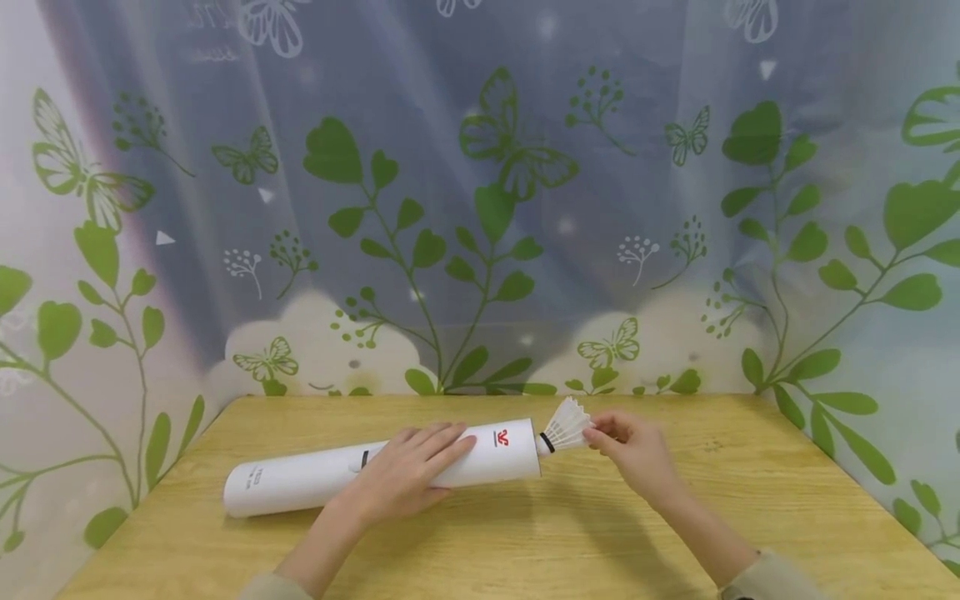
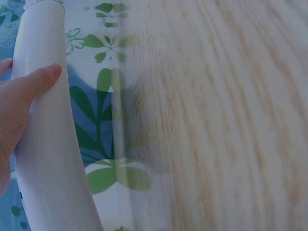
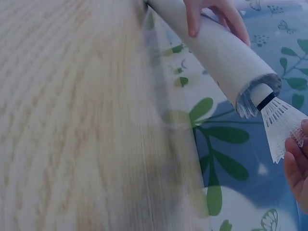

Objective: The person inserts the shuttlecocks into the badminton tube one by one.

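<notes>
My left hand grips a long white shuttlecock tube from above, near its right half. The left wrist view shows the thumb lying along the tube's wall. The tube bears a red logo, and its right end is uncapped. A white shuttlecock with a black band stands at that mouth, its cork tip just inside. My right hand pinches the rim of its skirt between thumb and fingers. Up close in the right wrist view, jagged white edges show inside the tube's mouth; the rest of the inside is hidden.
Beneath everything is a pale wood-grain table. A curtain printed with green leaves and butterflies hangs along its back edge, with similar sheets at both sides.
</notes>
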### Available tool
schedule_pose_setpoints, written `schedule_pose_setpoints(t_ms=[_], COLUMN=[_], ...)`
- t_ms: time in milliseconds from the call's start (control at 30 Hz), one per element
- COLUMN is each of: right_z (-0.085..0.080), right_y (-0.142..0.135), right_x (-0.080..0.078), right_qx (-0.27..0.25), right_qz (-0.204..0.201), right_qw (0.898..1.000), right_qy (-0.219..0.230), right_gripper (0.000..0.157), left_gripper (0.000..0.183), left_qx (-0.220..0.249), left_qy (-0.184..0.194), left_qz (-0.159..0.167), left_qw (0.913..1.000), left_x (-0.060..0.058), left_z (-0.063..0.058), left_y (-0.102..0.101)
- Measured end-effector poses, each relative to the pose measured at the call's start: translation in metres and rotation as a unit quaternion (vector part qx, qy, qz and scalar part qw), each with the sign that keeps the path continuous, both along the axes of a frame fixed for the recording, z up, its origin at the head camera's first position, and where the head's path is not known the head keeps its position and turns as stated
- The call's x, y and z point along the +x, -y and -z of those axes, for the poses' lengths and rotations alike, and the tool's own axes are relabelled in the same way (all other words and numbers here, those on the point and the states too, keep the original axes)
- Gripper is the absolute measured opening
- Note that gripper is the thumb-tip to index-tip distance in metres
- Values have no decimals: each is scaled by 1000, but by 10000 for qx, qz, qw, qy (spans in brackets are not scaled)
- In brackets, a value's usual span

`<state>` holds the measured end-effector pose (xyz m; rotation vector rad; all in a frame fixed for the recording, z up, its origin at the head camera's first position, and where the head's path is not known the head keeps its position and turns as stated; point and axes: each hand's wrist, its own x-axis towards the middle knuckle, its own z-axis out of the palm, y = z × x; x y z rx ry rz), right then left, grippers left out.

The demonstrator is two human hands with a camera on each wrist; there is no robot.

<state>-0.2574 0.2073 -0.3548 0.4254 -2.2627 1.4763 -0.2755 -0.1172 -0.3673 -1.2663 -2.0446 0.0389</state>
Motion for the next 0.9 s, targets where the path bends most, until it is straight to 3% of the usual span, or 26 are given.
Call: schedule_pose_setpoints(t_ms=[533,700,900], right_z=[12,13,13], right_y=[20,23,28], right_x=[6,7,7], right_qx=[212,226,376], right_qz=[-1259,-933,-284], right_qw=[9904,9946,9984], right_qy=[532,384,-301], right_gripper=[20,17,8], left_gripper=[82,82,82], left_qx=[-36,18,33], left_qy=[29,46,-29], left_qz=[-40,-42,-27], left_qw=[10000,10000,10000], left_x=[3,3,3], left_z=[0,1,0], left_y=[-2,-2,-3])
